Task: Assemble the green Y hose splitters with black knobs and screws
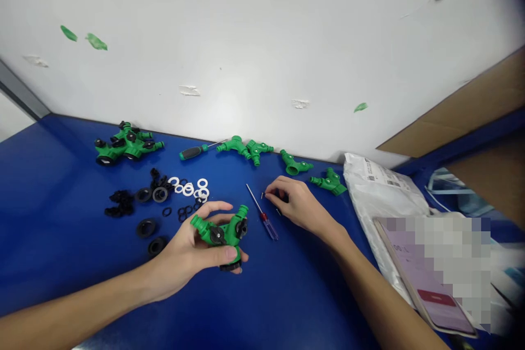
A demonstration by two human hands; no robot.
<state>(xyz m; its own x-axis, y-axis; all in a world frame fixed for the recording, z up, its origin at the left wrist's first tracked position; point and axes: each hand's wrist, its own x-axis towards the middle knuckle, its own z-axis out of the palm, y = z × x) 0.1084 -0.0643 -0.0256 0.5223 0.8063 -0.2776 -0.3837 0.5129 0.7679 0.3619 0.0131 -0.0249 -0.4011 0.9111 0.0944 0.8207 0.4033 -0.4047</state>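
My left hand (192, 249) is closed around a green Y-shaped hose splitter (227, 232) with black valve levers and a black collar at its lower end. My right hand (293, 199) is low over the table, thumb and forefinger pinched at a small screw (262, 195). Another tiny screw (279, 211) lies beneath that hand. Between the hands rests a screwdriver (267, 224) with a clear purple and red handle, its shaft pointing toward the wall.
Left of centre lie white washers (187, 190), black rings (159, 194) and small black parts (120, 203). Green splitters (131, 145) and a green-black screwdriver (193, 152) line the wall. On the right, a phone (430, 284) rests on a white plastic package (369, 191).
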